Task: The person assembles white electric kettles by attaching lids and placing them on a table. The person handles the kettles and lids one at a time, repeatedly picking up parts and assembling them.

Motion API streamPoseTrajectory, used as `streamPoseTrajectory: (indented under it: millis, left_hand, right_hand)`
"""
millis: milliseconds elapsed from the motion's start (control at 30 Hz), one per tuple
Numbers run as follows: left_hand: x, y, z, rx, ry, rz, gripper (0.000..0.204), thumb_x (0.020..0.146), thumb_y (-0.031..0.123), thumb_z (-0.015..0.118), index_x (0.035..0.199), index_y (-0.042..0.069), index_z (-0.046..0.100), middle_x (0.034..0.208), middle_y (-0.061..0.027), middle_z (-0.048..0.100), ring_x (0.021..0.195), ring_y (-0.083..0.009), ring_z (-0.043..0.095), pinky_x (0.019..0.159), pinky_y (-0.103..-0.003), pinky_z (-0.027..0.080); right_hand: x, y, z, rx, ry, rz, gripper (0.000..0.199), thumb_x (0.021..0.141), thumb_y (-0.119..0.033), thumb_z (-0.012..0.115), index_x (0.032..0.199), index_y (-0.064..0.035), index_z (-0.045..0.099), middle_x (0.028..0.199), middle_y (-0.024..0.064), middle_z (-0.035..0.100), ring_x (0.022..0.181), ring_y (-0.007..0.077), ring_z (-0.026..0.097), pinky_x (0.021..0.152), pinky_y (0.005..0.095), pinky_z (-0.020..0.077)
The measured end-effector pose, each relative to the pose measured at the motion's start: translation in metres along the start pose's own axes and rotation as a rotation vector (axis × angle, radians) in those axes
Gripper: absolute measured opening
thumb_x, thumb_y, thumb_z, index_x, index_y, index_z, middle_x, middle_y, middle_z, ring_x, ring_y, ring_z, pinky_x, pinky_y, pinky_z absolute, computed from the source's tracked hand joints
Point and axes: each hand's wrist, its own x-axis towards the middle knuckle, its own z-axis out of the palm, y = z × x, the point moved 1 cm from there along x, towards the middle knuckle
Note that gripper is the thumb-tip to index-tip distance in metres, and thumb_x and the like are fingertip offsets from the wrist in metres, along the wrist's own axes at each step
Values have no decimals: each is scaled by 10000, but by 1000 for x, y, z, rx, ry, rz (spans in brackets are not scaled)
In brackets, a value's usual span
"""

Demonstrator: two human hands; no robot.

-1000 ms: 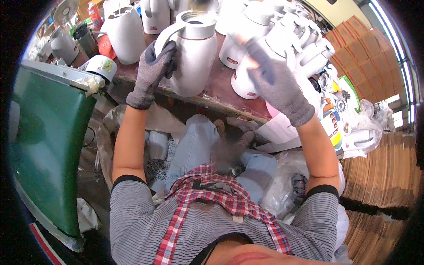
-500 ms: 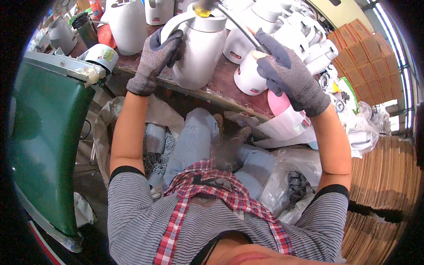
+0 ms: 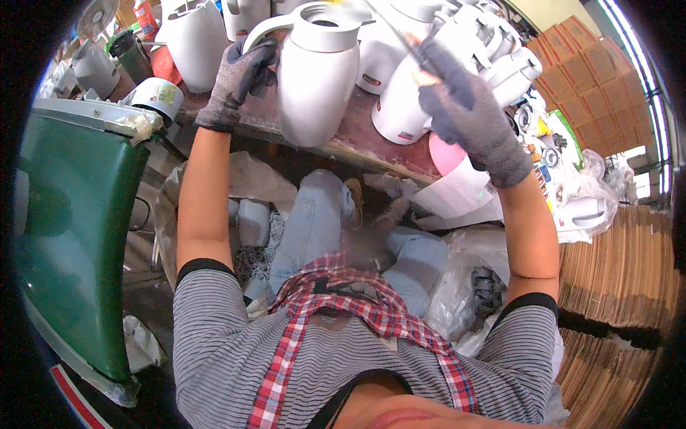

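My left hand (image 3: 243, 80), in a grey glove, is closed round the handle of a white jug (image 3: 318, 93). The jug stands near the front edge of the table, and its round top opening shows dark. My right hand (image 3: 464, 107), gloved with some bare fingertips showing, grips a thin rod-like tool (image 3: 391, 27). Motion blurs this tool, which slants up to the left above the jug's mouth. Near its far end, at the top edge of view, is something yellow (image 3: 334, 1). Another white jug (image 3: 400, 100) stands between the held jug and my right hand.
Several white jugs crowd the dark red table (image 3: 250, 118). A white cylindrical part (image 3: 158, 99) lies at its left edge beside a green panel (image 3: 78, 236). A pink round piece (image 3: 446, 154) sits by the right front edge. Cardboard stacks (image 3: 618, 272) stand at right.
The yellow end of the tool has lifted off the jug's mouth toward the top edge, uncovering the opening. My left hand keeps hold of the handle and sits slightly further left and up.
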Motion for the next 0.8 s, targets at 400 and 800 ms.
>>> streamPoseTrajectory:
  millis: [400,800]
  left_hand:
    - [25,-25,-11,167,-75,286,272,886,261,695,1028,37,639,752,-25,608,576,-123,611,497,-270,498]
    - [39,-23,-21,1009,-54,993,409,746,120,743,1146,112,660,977,-137,656,911,-373,633,742,-418,554]
  right_hand:
    - [-27,7,-4,165,13,157,516,962,-143,565,1442,-10,429,730,15,589,561,53,511,490,254,430]
    - [-37,40,-2,-49,123,-49,515,944,-172,594,1418,-4,479,785,63,620,648,97,557,615,290,498]
